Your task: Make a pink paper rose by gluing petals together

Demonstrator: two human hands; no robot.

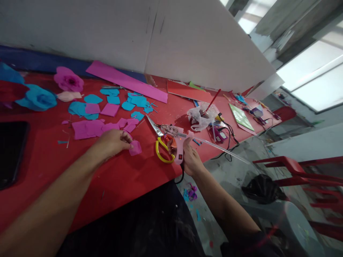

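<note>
Between thumb and fingers, my left hand (115,142) pinches a pink paper petal (135,148) just above the red tabletop (118,182). My right hand (191,157) is wrapped round the handle of a pink glue gun (180,144), with a long clear glue stick (219,148) sticking out of its back end. The gun's nozzle points left, over scissors with yellow handles (158,154). Pink paper pieces (87,129) lie beyond my left hand, with blue paper petals (138,100) farther back.
A pink paper flower (69,79) and a blue one (39,97) stand at the left, near a dark phone (13,153). Pink paper strip (128,81) lies along the wall. A plastic bag (202,117) and cables (230,137) are at the right. Red chairs (294,171) stand beyond the table edge.
</note>
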